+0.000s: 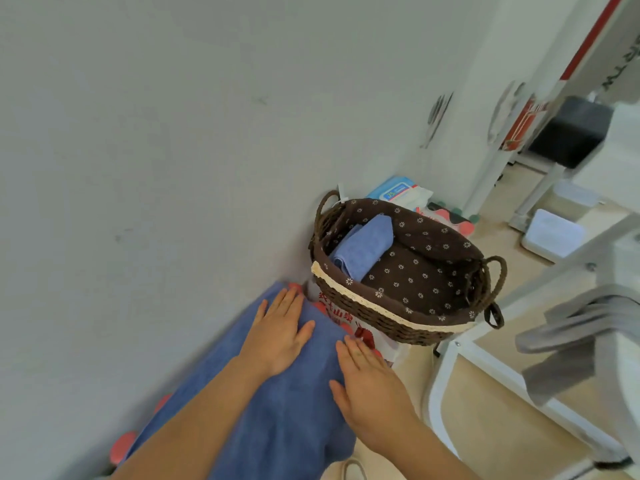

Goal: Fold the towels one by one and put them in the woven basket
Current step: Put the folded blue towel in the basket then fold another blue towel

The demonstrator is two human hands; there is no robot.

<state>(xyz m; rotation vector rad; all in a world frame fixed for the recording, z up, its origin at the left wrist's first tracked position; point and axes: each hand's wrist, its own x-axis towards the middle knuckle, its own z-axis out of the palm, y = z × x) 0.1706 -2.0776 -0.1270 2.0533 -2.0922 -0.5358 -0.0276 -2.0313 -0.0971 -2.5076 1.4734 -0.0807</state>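
Observation:
A blue towel (pixel 277 420) lies spread over a low surface beside the wall, near the bottom of the view. My left hand (pixel 277 336) rests flat on its far end, fingers straight. My right hand (pixel 367 386) lies flat along the towel's right edge, fingers straight. Beyond the towel stands the woven basket (pixel 391 315), dark brown with a flowered brown lining and two loop handles. A folded lighter blue towel (pixel 363 245) lies inside it against the left end.
White plastic with red print (pixel 360 332) sits under the basket and towel. Wipe packets (pixel 398 192) lie behind the basket. A white metal frame (pixel 446 362) and grey straps (pixel 571 334) stand to the right. Bare wall fills the left.

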